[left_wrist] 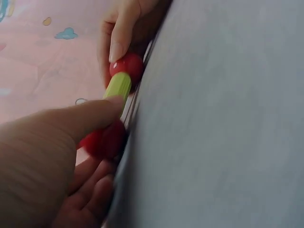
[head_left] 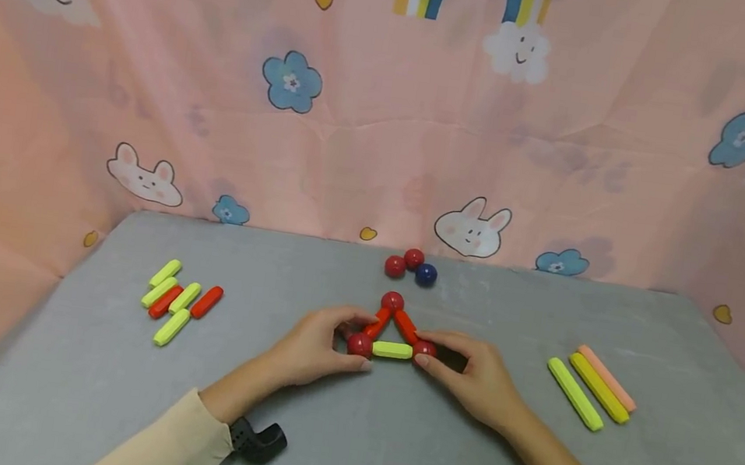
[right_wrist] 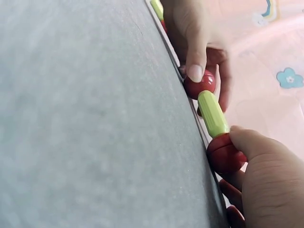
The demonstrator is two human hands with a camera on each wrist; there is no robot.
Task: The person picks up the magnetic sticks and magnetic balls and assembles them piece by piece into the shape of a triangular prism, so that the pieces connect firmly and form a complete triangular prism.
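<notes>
A flat triangle lies on the grey table, built from red balls and short rods. A yellow-green rod [head_left: 392, 351] forms its near side, and two red rods [head_left: 406, 326] run up to the far red ball [head_left: 392, 301]. My left hand [head_left: 311, 346] grips the left corner, thumb and fingers around its red ball [head_left: 360, 344]. On the other side, my right hand [head_left: 484, 377] pinches the right red ball [head_left: 426, 347] between thumb and fingers. The right wrist view shows the yellow-green rod [right_wrist: 213, 114] joining both balls. Fingers partly cover the left red rod.
Behind the triangle sit two loose red balls [head_left: 395, 267] and a blue ball [head_left: 426, 275]. Several short yellow-green rods [head_left: 172, 327] and red rods [head_left: 207, 302] lie at left. Longer yellow-green, yellow [head_left: 599, 387] and peach rods [head_left: 608, 377] lie at right. A pink curtain [head_left: 353, 167] hangs behind.
</notes>
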